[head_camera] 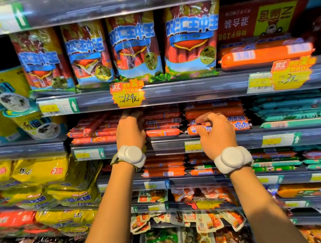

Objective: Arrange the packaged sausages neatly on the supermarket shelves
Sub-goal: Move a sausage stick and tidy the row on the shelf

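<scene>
Orange packaged sausages (93, 133) lie stacked on the middle shelf (166, 144). My left hand (130, 132) reaches deep into that stack, fingers hidden among the red sausages (162, 121). To its right, my right hand (214, 132) pinches an orange sausage with blue lettering (239, 125) at the shelf's front edge. White bands sit on both wrists. One sausage (96, 123) lies crooked on top of the left pile.
Above stand upright sausage bags (135, 47) and a fat orange sausage (265, 55). Teal sausages (297, 116) fill the right of the middle shelf. Yellow packs (40, 178) lie lower left, snack trays (161, 239) below. Price tags line the shelf rails.
</scene>
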The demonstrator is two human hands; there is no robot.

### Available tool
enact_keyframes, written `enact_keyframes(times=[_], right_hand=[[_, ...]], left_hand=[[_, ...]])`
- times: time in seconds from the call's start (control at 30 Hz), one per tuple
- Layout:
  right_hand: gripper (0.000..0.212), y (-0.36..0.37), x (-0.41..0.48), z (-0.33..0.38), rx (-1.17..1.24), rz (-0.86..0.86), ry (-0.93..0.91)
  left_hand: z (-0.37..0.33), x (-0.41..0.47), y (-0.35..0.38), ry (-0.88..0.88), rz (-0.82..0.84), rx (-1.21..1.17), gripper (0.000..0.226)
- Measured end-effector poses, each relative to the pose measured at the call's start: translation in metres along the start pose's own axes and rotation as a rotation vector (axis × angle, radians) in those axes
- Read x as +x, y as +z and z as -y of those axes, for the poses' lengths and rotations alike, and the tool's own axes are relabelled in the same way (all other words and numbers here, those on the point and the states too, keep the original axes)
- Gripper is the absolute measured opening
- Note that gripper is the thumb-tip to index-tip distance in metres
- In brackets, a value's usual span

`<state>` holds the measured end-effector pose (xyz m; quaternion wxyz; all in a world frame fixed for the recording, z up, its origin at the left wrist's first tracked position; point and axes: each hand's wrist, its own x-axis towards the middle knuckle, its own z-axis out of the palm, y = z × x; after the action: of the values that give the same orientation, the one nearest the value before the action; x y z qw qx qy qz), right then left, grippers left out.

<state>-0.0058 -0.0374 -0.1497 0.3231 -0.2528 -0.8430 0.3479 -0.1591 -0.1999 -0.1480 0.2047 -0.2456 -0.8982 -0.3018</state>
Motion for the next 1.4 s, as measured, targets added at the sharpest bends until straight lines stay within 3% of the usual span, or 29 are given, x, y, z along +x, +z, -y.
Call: enact_keyframes(times=[0.17, 0.3, 0.43, 0.67, 0.93, 1.1, 1.23, 1.4], right_hand=[[0.014, 0.002, -0.001, -0.003, 0.029, -0.021, -0.031], [0.013, 0.004, -0.001, -0.004, 0.039, -0.041, -0.037], [0.013, 0.005, -0.001, -0.004, 0.041, -0.051, -0.038], [0.014, 0.005, -0.001, -0.005, 0.041, -0.052, -0.047], [0.012, 0.008, -0.001, -0.008, 0.037, -0.059, -0.056], [0.012, 0.008, -0.001, -0.009, 0.034, -0.071, -0.079], [0.011, 0.008, -0.001, -0.009, 0.031, -0.070, -0.078], [0.011, 0.007, -0.002, -0.008, 0.031, -0.071, -0.080]], left_hand=[[0.017, -0.014, -0.010, -0.047, -0.226, 0.103, 0.020], [0.039, -0.017, -0.024, -0.166, -0.380, 0.276, 0.027], [0.059, -0.011, -0.036, -0.252, -0.299, 0.299, 0.034], [0.072, -0.012, -0.046, -0.248, -0.159, 0.244, 0.043], [0.059, -0.028, -0.043, -0.214, -0.319, 0.106, 0.048], [0.040, -0.035, -0.035, -0.101, -0.343, -0.034, 0.056], [0.029, -0.033, -0.031, 0.043, -0.241, -0.066, 0.057], [0.026, -0.026, -0.020, 0.144, -0.129, -0.062, 0.041]])
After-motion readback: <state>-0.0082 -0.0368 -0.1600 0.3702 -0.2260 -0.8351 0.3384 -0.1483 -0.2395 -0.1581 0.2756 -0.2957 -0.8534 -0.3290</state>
